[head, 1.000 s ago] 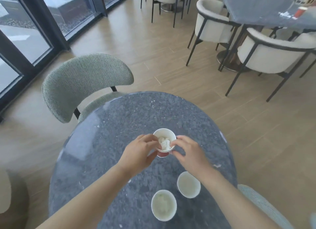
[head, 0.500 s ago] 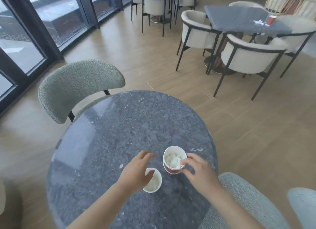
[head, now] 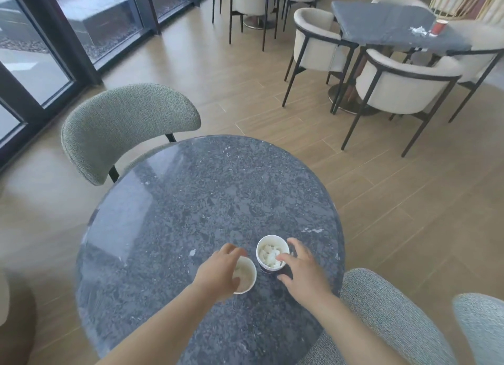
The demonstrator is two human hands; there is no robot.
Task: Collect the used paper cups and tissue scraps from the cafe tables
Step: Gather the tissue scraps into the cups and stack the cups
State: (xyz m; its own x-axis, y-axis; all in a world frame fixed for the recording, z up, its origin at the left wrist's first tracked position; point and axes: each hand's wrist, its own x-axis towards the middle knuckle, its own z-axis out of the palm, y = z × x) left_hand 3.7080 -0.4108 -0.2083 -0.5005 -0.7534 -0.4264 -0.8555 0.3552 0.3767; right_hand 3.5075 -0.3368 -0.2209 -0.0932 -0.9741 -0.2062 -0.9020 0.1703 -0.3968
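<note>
A white paper cup stuffed with tissue scraps sits nested in a second, dark-sided cup on the round grey stone table. My right hand curls round this stack from the right, thumb low at its base. Just left of it stands another white paper cup. My left hand grips that cup from the left, with fingers over its far rim. Small tissue scraps lie on the table, one beyond the stack and one near my left hand.
A green upholstered chair stands at the table's far left and a blue-grey one at its near right. A square dark table at the far right holds a red cup and tissue, ringed by cream chairs.
The tissue-filled cup came nearer and now sits inside another cup. My left hand left it and took hold of the remaining cup. The view tilted up.
</note>
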